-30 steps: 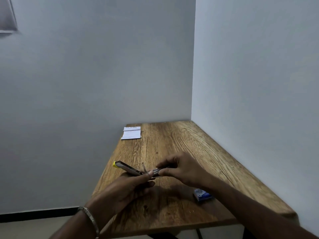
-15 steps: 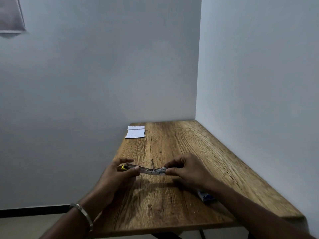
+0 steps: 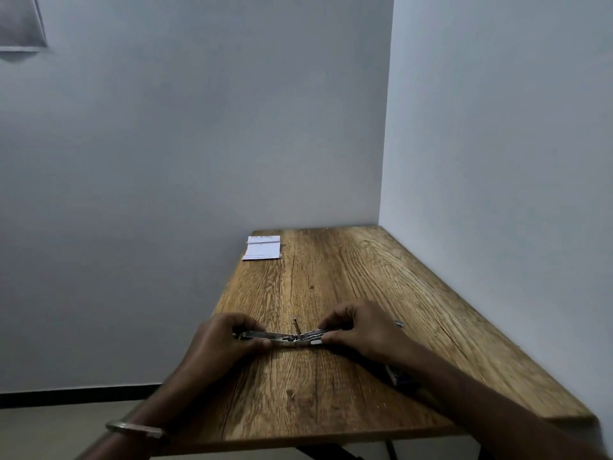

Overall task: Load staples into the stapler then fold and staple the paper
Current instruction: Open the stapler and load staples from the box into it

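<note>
Your left hand (image 3: 225,340) and right hand (image 3: 361,330) each pinch one end of the opened stapler (image 3: 285,337), spread almost flat just above the wooden table (image 3: 331,393). The folded paper (image 3: 262,249) lies at the far left corner; its writing is too small to read

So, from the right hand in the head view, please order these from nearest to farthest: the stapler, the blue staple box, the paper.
1. stapler: opened flat, right hand grips its right end.
2. blue staple box: near side, under the right forearm.
3. paper: far left corner of the table.
</note>
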Tool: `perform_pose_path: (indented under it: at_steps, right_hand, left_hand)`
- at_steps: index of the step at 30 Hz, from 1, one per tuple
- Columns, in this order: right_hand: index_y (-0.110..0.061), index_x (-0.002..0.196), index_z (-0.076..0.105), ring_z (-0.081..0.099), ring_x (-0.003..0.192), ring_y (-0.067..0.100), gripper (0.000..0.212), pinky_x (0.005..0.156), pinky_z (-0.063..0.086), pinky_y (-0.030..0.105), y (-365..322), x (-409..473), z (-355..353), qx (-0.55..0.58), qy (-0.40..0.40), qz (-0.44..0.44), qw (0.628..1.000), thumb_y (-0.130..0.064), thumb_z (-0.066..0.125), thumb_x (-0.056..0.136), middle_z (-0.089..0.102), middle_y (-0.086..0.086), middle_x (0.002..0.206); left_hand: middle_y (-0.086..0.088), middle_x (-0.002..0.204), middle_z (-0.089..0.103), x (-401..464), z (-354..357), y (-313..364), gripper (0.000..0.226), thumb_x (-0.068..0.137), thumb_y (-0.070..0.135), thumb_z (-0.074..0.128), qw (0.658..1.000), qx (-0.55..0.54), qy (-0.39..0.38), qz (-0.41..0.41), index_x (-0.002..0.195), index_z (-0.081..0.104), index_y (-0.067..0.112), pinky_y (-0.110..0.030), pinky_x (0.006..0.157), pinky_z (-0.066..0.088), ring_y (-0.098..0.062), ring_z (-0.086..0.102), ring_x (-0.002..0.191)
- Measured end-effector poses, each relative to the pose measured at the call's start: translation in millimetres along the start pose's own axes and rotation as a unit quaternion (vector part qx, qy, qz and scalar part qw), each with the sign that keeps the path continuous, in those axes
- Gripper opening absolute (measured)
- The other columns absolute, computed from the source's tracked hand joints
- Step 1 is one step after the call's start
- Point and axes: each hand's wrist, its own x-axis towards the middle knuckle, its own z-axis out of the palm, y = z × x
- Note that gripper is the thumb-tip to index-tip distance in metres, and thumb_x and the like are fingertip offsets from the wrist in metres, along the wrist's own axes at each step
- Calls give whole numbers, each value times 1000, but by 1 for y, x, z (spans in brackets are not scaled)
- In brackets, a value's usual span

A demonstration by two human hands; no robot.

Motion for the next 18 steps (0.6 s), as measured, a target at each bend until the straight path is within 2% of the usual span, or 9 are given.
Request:
perform_pose_path:
  at_steps: [3, 7, 9, 11, 15, 16, 18]
  right_hand:
    - [-28, 98, 75, 65, 83, -11, 19, 72, 47, 8, 1, 0, -1, -6, -13, -2, 1000, -24, 81, 80, 72, -20, 88]
    - [-23, 112, 71, 67, 95, -3, 30, 83, 52, 14, -1, -4, -9, 6, -31, -6, 999, -23, 78, 83, 73, -11, 106]
    - [-21, 113, 70, 68, 96, 0, 29, 85, 55, 17, -1, -11, -21, 28, -9, -8, 1000, -22, 76, 84, 73, -9, 106]
    - [-23, 110, 71, 70, 94, -2, 26, 82, 55, 14, 4, -23, -37, 72, 34, -7, 997, -19, 76, 85, 75, -10, 102]
    - [-37, 104, 72, 68, 97, -6, 26, 78, 53, 8, 28, -67, -65, 80, 102, -1, 992, -19, 75, 86, 73, -26, 101]
    - [-40, 103, 73, 68, 99, -5, 27, 74, 55, 9, 37, -80, -70, 81, 104, 13, 991, -20, 75, 86, 72, -30, 103]
    - [-47, 105, 72, 63, 105, -3, 31, 67, 57, 16, 52, -101, -73, 117, 84, 61, 988, -23, 76, 85, 68, -34, 109]
  left_hand:
    - [12, 89, 72, -1, 0, 0, 19, 72, 34, 83, 1000, 15, -17, -2, 88, 76, 28, -18, 72, 50, -2, 63, 88]
    - [11, 89, 70, -1, 0, 1, 18, 73, 32, 83, 999, 29, -27, -5, 87, 74, 29, -21, 76, 52, -4, 62, 88]
    - [10, 91, 69, -1, 0, 1, 18, 73, 32, 83, 999, 27, -31, -8, 88, 73, 29, -26, 80, 54, -5, 62, 90]
    - [10, 94, 69, -1, -1, 2, 19, 74, 32, 82, 999, 28, -37, -10, 90, 73, 29, -31, 84, 56, -7, 61, 92]
    - [9, 107, 66, -3, -8, 2, 38, 74, 33, 82, 997, 33, -68, -27, 108, 69, 27, -22, 84, 50, -8, 60, 102]
    - [8, 109, 65, -5, -9, 4, 40, 74, 32, 83, 998, 25, -52, -28, 111, 67, 27, -22, 83, 48, -9, 59, 104]
    - [8, 103, 65, -15, -6, 14, 30, 75, 29, 82, 999, 11, 42, -9, 102, 67, 28, -28, 79, 47, -11, 58, 100]
